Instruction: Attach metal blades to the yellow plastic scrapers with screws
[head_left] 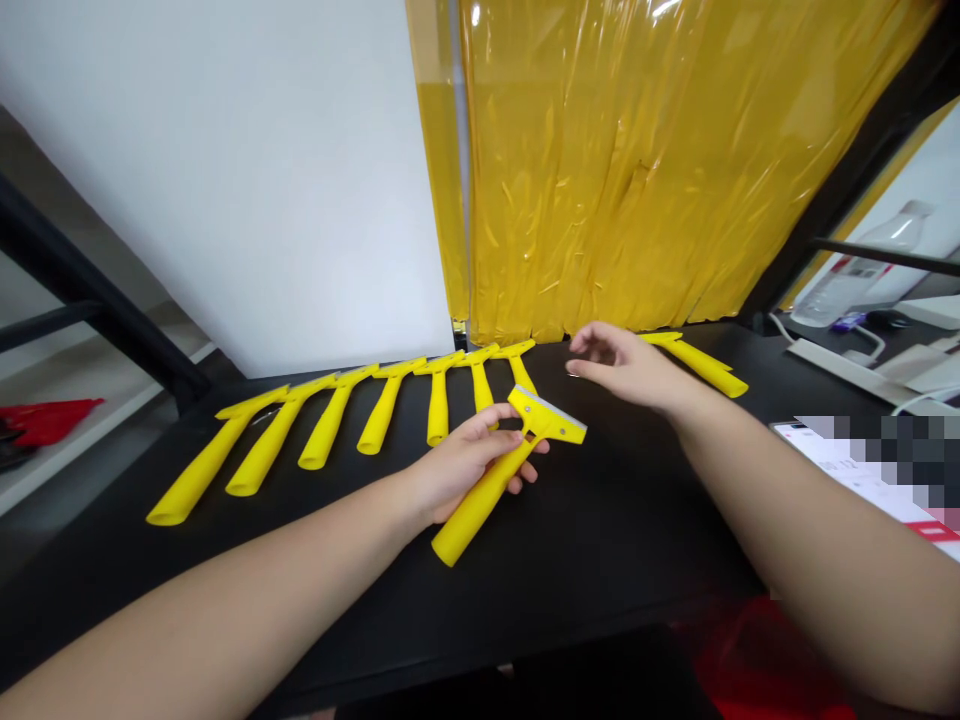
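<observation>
My left hand (480, 455) is closed around a yellow scraper (480, 500), gripping it just below its head. The scraper's wide head, with a pale metal edge and two small screws, points up and to the right; its hollow handle end points down toward me. Beyond that head, my right hand (619, 365) is raised over the table with its fingers loosely bent and apart from the thumb. A small pale glint shows under the thumb tip, too small to make out. A row of several similar yellow scrapers (337, 415) lies behind and left of my left hand.
Another yellow scraper (709, 368) lies on the black table (600, 540) behind my right wrist. A yellow plastic curtain (600, 180) and a white panel (300, 180) stand at the back. At right are a phone (832, 460), partly blurred out, and a clear bottle (862, 265).
</observation>
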